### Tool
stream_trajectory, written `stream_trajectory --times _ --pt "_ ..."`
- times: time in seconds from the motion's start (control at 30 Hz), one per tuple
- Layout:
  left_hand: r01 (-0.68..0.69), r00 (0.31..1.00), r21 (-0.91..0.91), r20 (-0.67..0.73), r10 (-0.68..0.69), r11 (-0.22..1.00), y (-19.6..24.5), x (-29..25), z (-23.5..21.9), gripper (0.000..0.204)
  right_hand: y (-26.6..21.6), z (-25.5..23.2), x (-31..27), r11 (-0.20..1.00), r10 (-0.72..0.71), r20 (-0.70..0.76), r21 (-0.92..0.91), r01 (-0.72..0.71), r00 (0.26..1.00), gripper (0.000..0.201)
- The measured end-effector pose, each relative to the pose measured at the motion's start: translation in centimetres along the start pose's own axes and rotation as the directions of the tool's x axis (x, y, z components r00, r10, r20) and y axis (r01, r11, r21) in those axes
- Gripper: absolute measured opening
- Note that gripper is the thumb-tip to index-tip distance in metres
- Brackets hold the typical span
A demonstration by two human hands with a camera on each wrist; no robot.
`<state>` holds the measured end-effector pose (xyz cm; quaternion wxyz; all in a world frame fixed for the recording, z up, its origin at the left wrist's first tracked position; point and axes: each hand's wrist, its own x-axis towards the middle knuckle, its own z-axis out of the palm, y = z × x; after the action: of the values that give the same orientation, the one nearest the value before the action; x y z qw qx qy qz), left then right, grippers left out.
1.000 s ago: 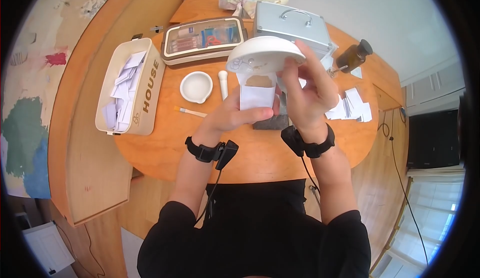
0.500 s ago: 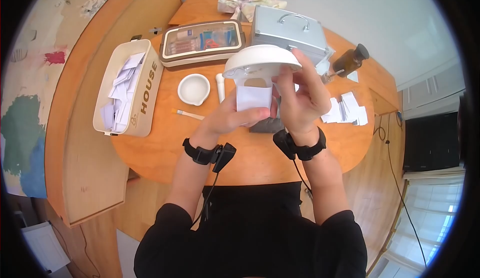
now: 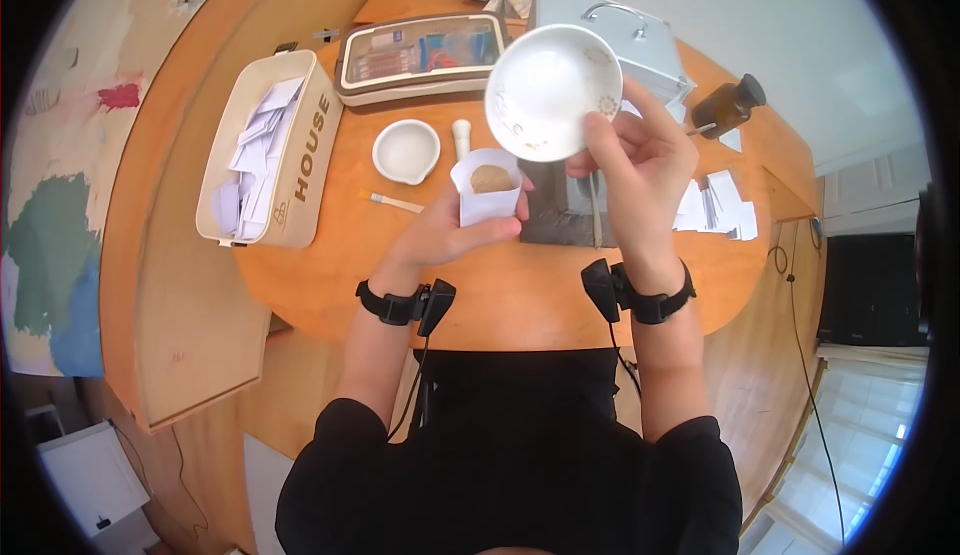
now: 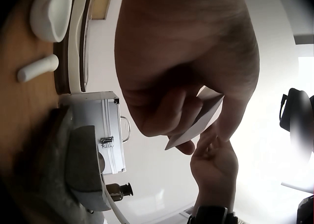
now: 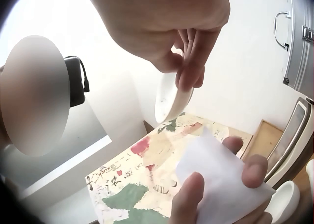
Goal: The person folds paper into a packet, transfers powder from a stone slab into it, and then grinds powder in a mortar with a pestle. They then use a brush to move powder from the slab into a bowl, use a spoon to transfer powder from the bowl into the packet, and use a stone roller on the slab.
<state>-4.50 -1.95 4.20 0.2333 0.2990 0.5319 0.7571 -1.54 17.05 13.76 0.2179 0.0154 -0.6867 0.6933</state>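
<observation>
My left hand grips a folded white paper packet, which holds brown powder in its open top. Up and to the right, my right hand pinches the rim of a white bowl, tilted so its inside faces the head camera; faint patterns line it. In the right wrist view the bowl hangs from the fingers above the packet. The left wrist view shows the left hand curled round the paper.
A white mortar, pestle and brush lie left of the hands. Behind are a clear-lidded case and silver case. A HOUSE bin with papers stands left; a brown bottle and paper slips are right.
The bowl has turned from upside down over the packet to showing its inside, moving up and right. The packet's top and its powder are more visible, and the grey block shows more.
</observation>
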Motion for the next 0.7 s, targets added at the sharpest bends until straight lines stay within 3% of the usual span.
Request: stream_trajectory --times 0.17,0.27,0.37,0.5,0.6,0.7 --pt "0.051 0.978 0.183 -0.208 -0.012 0.982 -1.7 -5.8 -2.3 0.040 2.5 -0.8 -2.7 0.992 0.118 0.041 -0.060 -0.115 0.992 0.036" --pt "0.109 0.953 0.198 -0.299 -0.046 0.974 -2.2 -8.7 -3.1 0.039 4.5 -0.3 -4.5 0.957 0.289 0.094 -0.042 -0.286 0.953 0.035" --pt "0.120 0.936 0.164 -0.348 -0.056 0.979 -3.3 -11.4 -3.8 0.037 6.9 0.3 -6.2 0.932 0.359 0.151 -0.100 -0.347 0.921 0.035" --pt "0.234 0.915 0.125 -0.364 -0.175 0.964 -4.1 -13.0 -2.9 0.034 8.0 1.7 -7.2 0.953 0.302 0.116 -0.003 -0.304 0.946 0.037" --pt "0.312 0.902 0.069 -0.335 -0.273 0.947 -4.0 -12.6 -1.5 0.030 8.6 1.8 -7.3 0.932 0.360 0.142 -0.021 -0.361 0.922 0.038" --pt "0.250 0.936 0.094 -0.277 -0.216 0.964 -4.5 -12.7 -1.7 0.027 9.9 1.4 -8.0 0.888 0.460 0.148 -0.069 -0.455 0.875 0.039"
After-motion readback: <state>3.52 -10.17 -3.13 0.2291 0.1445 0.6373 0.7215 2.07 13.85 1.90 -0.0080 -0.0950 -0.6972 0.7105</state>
